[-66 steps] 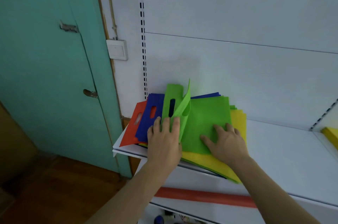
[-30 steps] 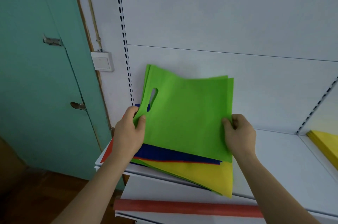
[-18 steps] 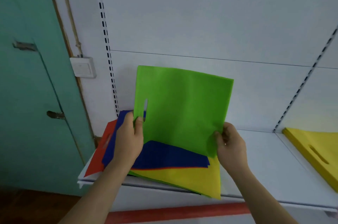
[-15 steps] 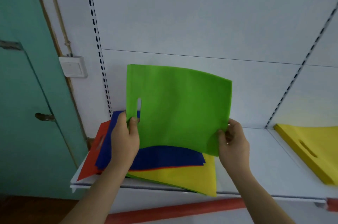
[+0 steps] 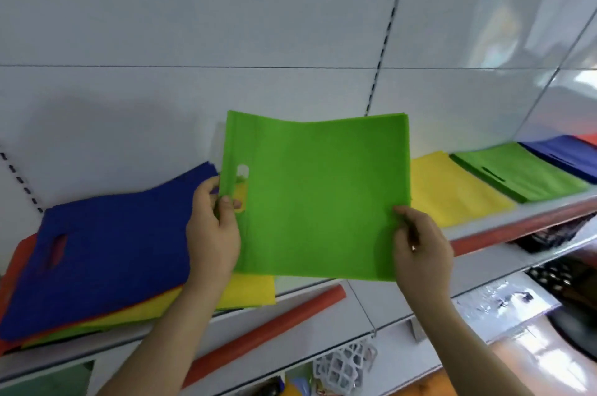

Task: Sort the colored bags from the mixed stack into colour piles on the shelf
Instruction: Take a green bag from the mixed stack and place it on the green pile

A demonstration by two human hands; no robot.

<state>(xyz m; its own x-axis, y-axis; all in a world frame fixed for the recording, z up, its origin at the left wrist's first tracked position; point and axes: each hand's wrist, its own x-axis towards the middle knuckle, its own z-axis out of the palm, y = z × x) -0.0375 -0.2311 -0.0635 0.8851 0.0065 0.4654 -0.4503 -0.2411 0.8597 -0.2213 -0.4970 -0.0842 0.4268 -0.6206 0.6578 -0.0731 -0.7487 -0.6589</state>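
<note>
I hold a green bag (image 5: 318, 198) up above the white shelf (image 5: 323, 290). My left hand (image 5: 214, 227) pinches its left edge by the handle slot, and my right hand (image 5: 420, 248) pinches its lower right corner. The mixed stack (image 5: 106, 253) lies at the left, a blue bag on top with red, yellow and green layers under it. To the right lie a yellow pile (image 5: 452, 190), a green pile (image 5: 520, 174), a blue pile (image 5: 562, 153) and a sliver of a red pile (image 5: 588, 139).
Red strips (image 5: 268, 328) run along the shelf's front edge. Lower shelves hold a white plastic basket (image 5: 345, 363) and dark goods (image 5: 555, 240) at the right. The white back panel has slotted uprights (image 5: 386, 30).
The green bag came up off the mixed stack and has travelled right between both hands. My view swung right, so the sorted piles now show and the teal door is gone.
</note>
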